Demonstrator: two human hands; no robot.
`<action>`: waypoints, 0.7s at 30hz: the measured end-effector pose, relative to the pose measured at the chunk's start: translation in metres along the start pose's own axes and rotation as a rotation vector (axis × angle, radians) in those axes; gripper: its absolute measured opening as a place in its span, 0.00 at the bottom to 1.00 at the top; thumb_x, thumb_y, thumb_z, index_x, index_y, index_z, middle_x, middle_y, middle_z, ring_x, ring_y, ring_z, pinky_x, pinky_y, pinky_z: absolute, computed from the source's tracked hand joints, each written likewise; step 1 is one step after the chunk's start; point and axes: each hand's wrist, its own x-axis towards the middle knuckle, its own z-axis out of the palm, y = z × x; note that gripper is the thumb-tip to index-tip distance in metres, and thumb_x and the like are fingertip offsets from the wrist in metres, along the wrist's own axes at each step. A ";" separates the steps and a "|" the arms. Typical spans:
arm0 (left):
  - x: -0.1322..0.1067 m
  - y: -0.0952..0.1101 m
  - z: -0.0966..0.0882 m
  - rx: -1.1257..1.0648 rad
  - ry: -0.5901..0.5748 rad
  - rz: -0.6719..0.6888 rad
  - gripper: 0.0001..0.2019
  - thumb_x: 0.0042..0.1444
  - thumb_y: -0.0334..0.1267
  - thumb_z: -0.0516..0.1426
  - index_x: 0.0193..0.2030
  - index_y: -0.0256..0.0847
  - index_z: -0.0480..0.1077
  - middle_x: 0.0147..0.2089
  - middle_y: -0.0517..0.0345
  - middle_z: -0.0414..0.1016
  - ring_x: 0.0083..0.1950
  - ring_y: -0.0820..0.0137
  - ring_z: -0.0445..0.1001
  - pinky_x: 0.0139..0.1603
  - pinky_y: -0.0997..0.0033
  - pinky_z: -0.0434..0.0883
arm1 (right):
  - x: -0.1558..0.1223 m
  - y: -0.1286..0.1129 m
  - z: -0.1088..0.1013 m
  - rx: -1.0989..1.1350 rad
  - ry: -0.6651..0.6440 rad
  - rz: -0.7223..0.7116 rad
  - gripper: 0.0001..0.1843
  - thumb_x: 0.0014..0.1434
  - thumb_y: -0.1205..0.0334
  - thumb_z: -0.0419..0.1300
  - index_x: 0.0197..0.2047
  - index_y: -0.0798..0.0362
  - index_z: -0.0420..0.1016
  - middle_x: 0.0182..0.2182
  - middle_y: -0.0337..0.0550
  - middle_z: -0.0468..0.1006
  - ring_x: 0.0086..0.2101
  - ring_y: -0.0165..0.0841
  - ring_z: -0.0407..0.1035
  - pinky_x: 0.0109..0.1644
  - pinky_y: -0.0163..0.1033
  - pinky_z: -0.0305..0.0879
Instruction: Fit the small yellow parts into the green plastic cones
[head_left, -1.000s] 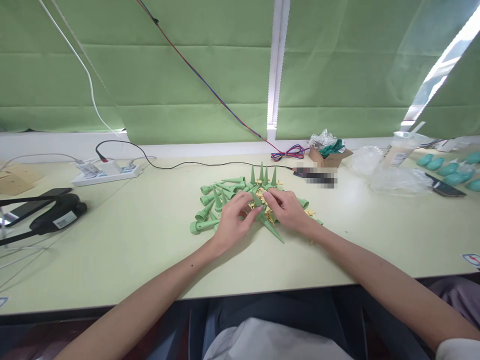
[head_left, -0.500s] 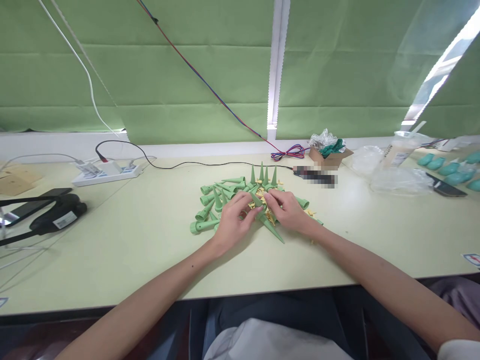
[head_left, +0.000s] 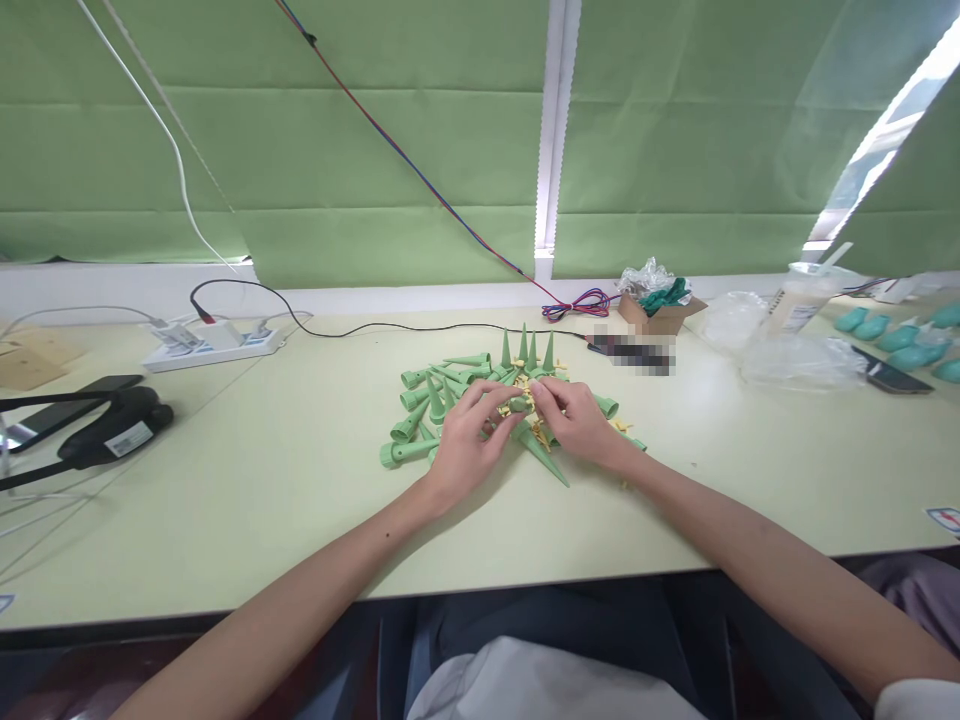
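My left hand (head_left: 469, 440) is closed, thumb and fingers pinching a green plastic spike (head_left: 519, 404) that appears nearly end-on. Right beside it, my right hand (head_left: 581, 420) has thumb and forefinger pressed together close to the spike's end; what sits between those fingertips is too small to make out. Under and around both hands lies a pile of green plastic spikes (head_left: 409, 451), several standing point up at the back. Small yellow plastic pieces (head_left: 541, 434) are scattered among them. One loose green spike (head_left: 550, 463) points towards the table's front edge.
On the left are a power strip (head_left: 214, 348) and a black strapped device (head_left: 124, 425). A cardboard box (head_left: 660, 318) with plastic and green material stands behind at right, near a plastic cup (head_left: 795, 300), a bag and teal bulb-shaped items (head_left: 907, 335). A black cable (head_left: 405, 327) crosses behind the pile.
The green spike in my left hand has turned, from showing its pointed length to nearly end-on. My left fingers have shifted slightly; my right hand stays almost in place.
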 end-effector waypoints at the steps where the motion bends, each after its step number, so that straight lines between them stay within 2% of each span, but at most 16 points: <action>1: 0.000 0.001 0.000 0.001 0.006 -0.021 0.07 0.64 0.33 0.58 0.48 0.41 0.72 0.47 0.55 0.72 0.31 0.78 0.72 0.30 0.77 0.75 | 0.000 0.000 0.000 0.000 0.020 0.005 0.23 0.73 0.51 0.46 0.25 0.50 0.53 0.19 0.34 0.57 0.21 0.29 0.51 0.28 0.38 0.50; 4: 0.001 0.003 -0.001 -0.018 0.022 -0.106 0.05 0.64 0.38 0.58 0.42 0.40 0.68 0.42 0.57 0.71 0.31 0.77 0.72 0.28 0.77 0.72 | 0.000 0.001 0.000 0.007 0.087 0.010 0.23 0.73 0.50 0.46 0.26 0.50 0.54 0.20 0.34 0.58 0.22 0.29 0.53 0.28 0.38 0.51; 7: 0.002 0.004 -0.002 -0.083 -0.017 -0.204 0.11 0.68 0.44 0.53 0.37 0.39 0.67 0.34 0.59 0.71 0.29 0.75 0.72 0.28 0.76 0.70 | -0.001 0.002 -0.001 0.028 0.128 0.007 0.23 0.73 0.50 0.46 0.26 0.49 0.55 0.20 0.34 0.59 0.22 0.29 0.54 0.29 0.38 0.52; 11: 0.003 0.003 -0.002 -0.210 -0.098 -0.310 0.21 0.70 0.50 0.48 0.31 0.39 0.68 0.25 0.60 0.70 0.25 0.73 0.70 0.28 0.73 0.68 | -0.001 0.001 -0.001 0.051 0.112 -0.014 0.23 0.73 0.50 0.47 0.27 0.49 0.54 0.20 0.34 0.59 0.22 0.29 0.54 0.29 0.38 0.53; 15: 0.003 0.001 -0.002 -0.304 -0.165 -0.397 0.24 0.68 0.54 0.49 0.28 0.39 0.66 0.23 0.61 0.68 0.22 0.73 0.69 0.25 0.72 0.66 | -0.002 -0.001 -0.002 0.031 0.059 -0.046 0.23 0.73 0.50 0.47 0.27 0.49 0.54 0.21 0.34 0.59 0.22 0.29 0.54 0.29 0.38 0.52; 21: 0.003 0.000 -0.003 -0.309 -0.210 -0.420 0.22 0.66 0.55 0.52 0.28 0.39 0.65 0.24 0.61 0.69 0.21 0.73 0.67 0.25 0.72 0.66 | -0.002 0.003 -0.003 0.019 0.024 -0.067 0.23 0.73 0.49 0.46 0.27 0.49 0.54 0.21 0.34 0.59 0.22 0.29 0.53 0.28 0.37 0.52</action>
